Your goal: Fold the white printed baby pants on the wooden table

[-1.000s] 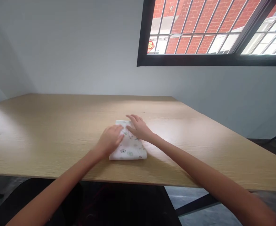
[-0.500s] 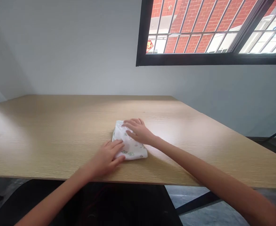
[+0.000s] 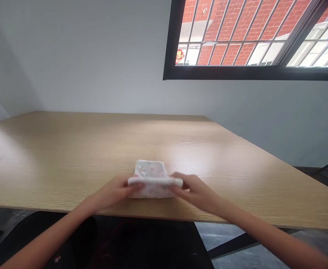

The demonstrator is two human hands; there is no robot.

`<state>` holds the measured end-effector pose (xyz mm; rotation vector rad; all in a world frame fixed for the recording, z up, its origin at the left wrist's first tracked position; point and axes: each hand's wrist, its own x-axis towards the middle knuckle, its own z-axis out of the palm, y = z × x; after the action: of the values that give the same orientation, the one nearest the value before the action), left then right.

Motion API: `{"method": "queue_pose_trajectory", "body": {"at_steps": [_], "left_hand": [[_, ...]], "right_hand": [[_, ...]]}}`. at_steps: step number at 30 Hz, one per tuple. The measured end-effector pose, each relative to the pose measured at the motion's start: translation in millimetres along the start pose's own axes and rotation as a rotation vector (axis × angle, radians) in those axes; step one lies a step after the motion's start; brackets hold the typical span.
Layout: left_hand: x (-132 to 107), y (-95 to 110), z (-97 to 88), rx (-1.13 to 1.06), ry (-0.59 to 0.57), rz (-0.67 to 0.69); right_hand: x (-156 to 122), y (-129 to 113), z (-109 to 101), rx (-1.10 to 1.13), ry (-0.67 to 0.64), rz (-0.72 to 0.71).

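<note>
A white cloth [image 3: 151, 169] with small printed figures lies folded near the front edge of the table. Its near part is lifted into a raised fold that runs crosswise between my hands. My left hand [image 3: 121, 189] pinches the left end of this fold, thumb on the near side. At the right end, my right hand [image 3: 190, 188] grips the fold in the same way. Both hands are slightly blurred, and the fingers behind the fold are partly hidden.
The light wooden table [image 3: 77, 149] reaches back to a grey-white wall [image 3: 96, 56]. A dark-framed window [image 3: 222, 71] with bars is at the upper right. Black fabric [image 3: 147, 243] shows below the table's front edge, beside a dark table leg [image 3: 233, 244].
My hands were lying on the flat cloth, the right one farther back. Now both hold its ends, the right hand has come nearer, and the near part is raised in a fold.
</note>
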<state>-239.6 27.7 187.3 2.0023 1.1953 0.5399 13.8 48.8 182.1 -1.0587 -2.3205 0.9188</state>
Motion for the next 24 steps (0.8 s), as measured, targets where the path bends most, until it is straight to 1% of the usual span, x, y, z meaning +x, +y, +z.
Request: {"method": "queue_pose_trajectory", "body": {"at_steps": [1, 3, 4, 5, 6, 7, 8, 9, 10, 11, 12, 13, 14, 15, 17, 18, 20, 21, 23, 24], "left_hand": [[12, 0, -5.6, -0.056, 0.023, -0.092], [36, -7, -12.7, -0.082, 0.107, -0.240], [46, -12, -13.5, -0.062, 0.161, -0.288], [53, -17, -12.4, -0.033, 0.218, -0.317], [58, -21, -9.7, -0.003, 0.278, -0.335], [62, -24, -5.6, 0.044, 0.344, -0.327], [64, -26, -0.5, 0.116, 0.405, -0.284], [64, -26, 5.0, 0.212, 0.455, -0.205], [64, -26, 10.4, 0.323, 0.479, -0.100], [64, -25, 15.3, 0.432, 0.466, 0.009], [62, -25, 19.0, 0.521, 0.424, 0.100], [60, -26, 21.2, 0.580, 0.358, 0.155], [56, -28, 21.7, 0.602, 0.284, 0.166], [52, -32, 20.5, 0.602, 0.224, 0.149], [44, -40, 14.0, 0.565, 0.157, 0.079], [41, -44, 9.9, 0.532, 0.156, 0.038], [41, -49, 2.9, 0.442, 0.207, -0.038], [45, -50, 1.1, 0.400, 0.242, -0.055], [55, -48, 1.9, 0.345, 0.292, -0.040], [60, -46, 4.6, 0.335, 0.303, -0.021]], "right_hand": [[12, 0, -5, 0.089, 0.022, 0.097], [35, 2, -12, 0.228, 0.031, 0.275], [45, 4, -13, 0.243, 0.022, 0.350], [53, 5, -11, 0.202, 0.032, 0.395], [59, 7, -8, 0.112, 0.073, 0.391], [63, 7, -3, -0.009, 0.141, 0.333], [66, 7, 3, -0.143, 0.222, 0.230], [67, 6, 10, -0.274, 0.290, 0.100], [68, 6, 17, -0.386, 0.324, -0.022], [68, 6, 22, -0.470, 0.314, -0.111], [67, 9, 26, -0.521, 0.265, -0.161], [66, 13, 27, -0.542, 0.203, -0.182], [64, 19, 26, -0.530, 0.147, -0.181], [61, 26, 22, -0.490, 0.110, -0.159], [50, 39, 12, -0.348, 0.097, -0.053], [42, 44, 7, -0.259, 0.118, 0.023], [28, 47, 1, -0.083, 0.164, 0.139], [23, 45, 1, -0.013, 0.168, 0.142], [21, 38, 4, 0.084, 0.149, 0.061], [24, 35, 7, 0.125, 0.138, 0.021]]}}
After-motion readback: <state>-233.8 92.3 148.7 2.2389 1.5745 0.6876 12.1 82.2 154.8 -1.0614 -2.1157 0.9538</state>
